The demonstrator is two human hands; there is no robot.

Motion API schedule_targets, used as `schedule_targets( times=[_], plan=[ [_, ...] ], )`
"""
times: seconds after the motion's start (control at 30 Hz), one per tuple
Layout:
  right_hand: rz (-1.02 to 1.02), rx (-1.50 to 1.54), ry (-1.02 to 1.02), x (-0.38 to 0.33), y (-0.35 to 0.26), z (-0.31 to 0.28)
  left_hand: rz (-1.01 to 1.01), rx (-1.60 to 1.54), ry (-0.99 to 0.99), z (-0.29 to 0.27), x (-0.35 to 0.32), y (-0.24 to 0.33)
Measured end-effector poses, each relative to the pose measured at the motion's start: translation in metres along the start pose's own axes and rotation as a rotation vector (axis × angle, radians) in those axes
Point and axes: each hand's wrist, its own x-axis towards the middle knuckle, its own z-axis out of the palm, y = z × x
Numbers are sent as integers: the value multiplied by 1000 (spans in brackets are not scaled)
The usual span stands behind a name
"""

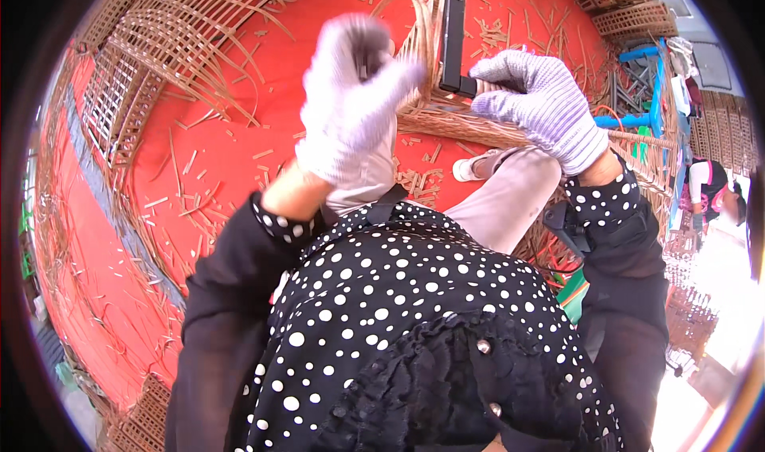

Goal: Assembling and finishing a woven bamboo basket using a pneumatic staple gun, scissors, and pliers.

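Note:
My left hand [351,93], in a pale knit glove, is raised and blurred, its fingers curled into a fist around a small dark thing [363,57] that I cannot make out. My right hand [542,105], gloved the same way, grips the lower end of a black bar [454,30] that stands upright against a half-woven wicker basket [434,121]. A loose cane strand [401,2] loops up from the basket's edge beside the left hand. The basket rests by my knee, in front of my foot in a white shoe [470,168].
A red mat [231,149] strewn with cane offcuts covers the floor. Open-weave wicker panels [151,54] lie at the left and top. More baskets [629,18] and a blue metal frame [649,93] stand at the top right. Another person [709,189] sits at the far right.

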Motion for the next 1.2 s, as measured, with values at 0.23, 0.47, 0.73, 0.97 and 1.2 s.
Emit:
schedule_targets(
  times=[0.23, 0.47, 0.73, 0.97, 1.2],
  plan=[
    [47, 324, -141, 9, 9, -4, -96, -7, -81, 27, -23, -21],
    [134, 376, -298, 22, 6, -13, -139, 248, -92, 36, -17, -13],
    [270, 562, -592, 38, 16, -14, 72, 79, -120, 22, -25, -28],
    [262, 619, -604, 36, 20, -14, 187, 174, -11, 23, -40, -31],
    [235, 443, -574, 36, 20, -17, -44, 129, -77, 25, -55, 3]
  ],
)
